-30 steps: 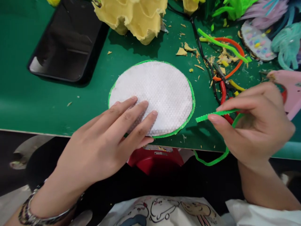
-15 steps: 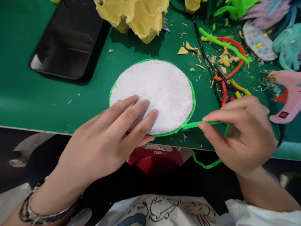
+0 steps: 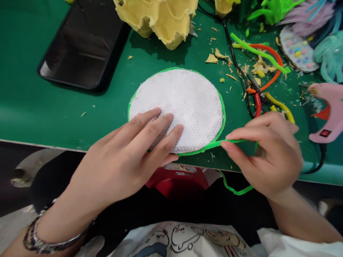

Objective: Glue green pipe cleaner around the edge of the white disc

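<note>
A white, dimpled round disc (image 3: pixel 191 101) lies near the table's front edge, with a green pipe cleaner (image 3: pixel 214 144) running around its rim. My left hand (image 3: pixel 128 153) rests on the disc's near left part, fingers spread across its surface and the thumb tip by the near rim. At the lower right of the disc, my right hand (image 3: pixel 264 153) pinches the pipe cleaner between thumb and forefinger. The pipe cleaner's loose length passes behind that hand and hangs in a loop below the table edge.
A black phone (image 3: pixel 83 46) lies at the back left, near a yellow egg-carton piece (image 3: pixel 160 18). Red-and-yellow-handled cutters (image 3: pixel 258 101), orange and green pipe cleaners, and yellow scraps lie at the right. Farther right is a pink glue gun (image 3: pixel 328 110). A red stool (image 3: pixel 177 180) stands below.
My right hand has shifted left along the pipe cleaner, closer to the disc. Its pinched stretch now sits closer against the rim. My left hand keeps its place on the disc.
</note>
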